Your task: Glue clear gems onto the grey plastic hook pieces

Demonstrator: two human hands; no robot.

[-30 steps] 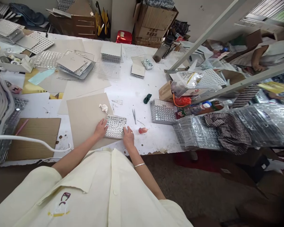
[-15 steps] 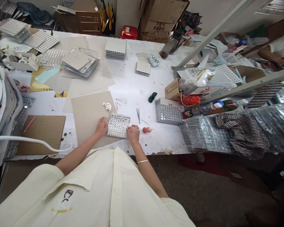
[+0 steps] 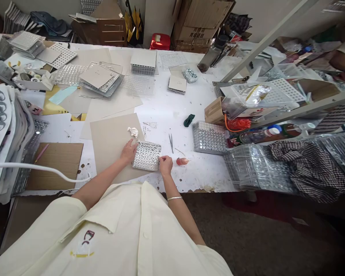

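Observation:
A clear plastic tray with rows of shiny silvery round pieces lies partly on a grey-beige cardboard sheet in front of me. Its left edge is held by my left hand, fingers along the side and tips at the upper corner. My right hand is closed, with thumb and fingertips pinching at the right edge of the tray; whether a small piece is between them I cannot make out. Just beyond the tray is a crumpled white tissue. Tweezers and a small reddish bottle lie to the right.
To the right stand a stack of filled trays, a pile of clear trays with a checked cloth, and a metal shelf post. Farther back are card-topped stacks. A white cable crosses a brown cardboard piece at left.
The view has shifted slightly, so everything appears a little farther right and lower. My right fingertips have moved from over the tray's right side out to its edge. The left hand still holds its side.

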